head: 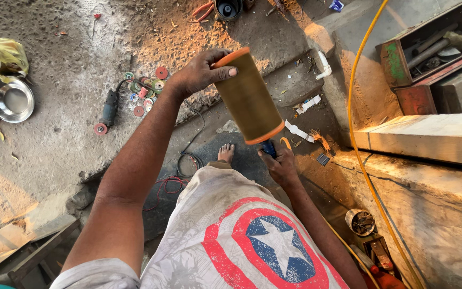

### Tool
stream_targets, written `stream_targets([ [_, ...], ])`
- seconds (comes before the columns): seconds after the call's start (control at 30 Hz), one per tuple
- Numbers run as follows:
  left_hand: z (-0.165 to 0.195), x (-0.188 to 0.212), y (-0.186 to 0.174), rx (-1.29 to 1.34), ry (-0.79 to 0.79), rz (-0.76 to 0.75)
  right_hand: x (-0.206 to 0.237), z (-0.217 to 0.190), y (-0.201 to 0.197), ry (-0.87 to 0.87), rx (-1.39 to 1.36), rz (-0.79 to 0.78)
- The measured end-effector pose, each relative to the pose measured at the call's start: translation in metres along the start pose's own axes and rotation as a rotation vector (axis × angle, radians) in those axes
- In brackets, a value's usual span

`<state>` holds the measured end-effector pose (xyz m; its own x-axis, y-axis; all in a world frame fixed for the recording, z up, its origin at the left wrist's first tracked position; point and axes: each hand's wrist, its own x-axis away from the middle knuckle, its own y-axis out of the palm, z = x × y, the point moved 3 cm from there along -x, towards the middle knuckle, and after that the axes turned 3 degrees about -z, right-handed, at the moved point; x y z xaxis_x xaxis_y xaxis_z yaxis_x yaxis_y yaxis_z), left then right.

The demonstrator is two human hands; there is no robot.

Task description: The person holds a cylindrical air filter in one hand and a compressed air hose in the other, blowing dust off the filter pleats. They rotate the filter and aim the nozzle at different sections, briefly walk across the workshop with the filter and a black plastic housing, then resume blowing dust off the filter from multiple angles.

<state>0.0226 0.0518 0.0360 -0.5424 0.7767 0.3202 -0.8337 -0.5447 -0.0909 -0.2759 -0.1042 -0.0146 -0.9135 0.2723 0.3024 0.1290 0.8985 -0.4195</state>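
A large spool of olive-brown thread (249,99) with orange end rims is tilted in the air in front of me. My left hand (201,72) grips its upper orange rim, thumb across the top. My right hand (279,163) holds the dark handle sticking out below the lower rim. My bare foot (225,153) shows on the ground beneath the spool.
An angle grinder (108,111) lies on the dirt with several coloured discs (144,91) beside it. A steel bowl (10,99) sits at the left. A yellow hose (356,134) runs past a concrete ledge (429,136). An open toolbox (429,45) stands at the top right. Cables (180,171) lie near my foot.
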Motion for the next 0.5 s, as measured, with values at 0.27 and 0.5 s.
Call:
stream_targets([
  [0.27,0.004,-0.003,-0.004,-0.100,-0.018,-0.020,0.002,0.007,-0.002,0.060,-0.026,0.040],
  [0.5,-0.022,0.019,0.056,0.509,-0.060,0.522,0.001,0.008,0.001,0.012,0.113,0.056],
])
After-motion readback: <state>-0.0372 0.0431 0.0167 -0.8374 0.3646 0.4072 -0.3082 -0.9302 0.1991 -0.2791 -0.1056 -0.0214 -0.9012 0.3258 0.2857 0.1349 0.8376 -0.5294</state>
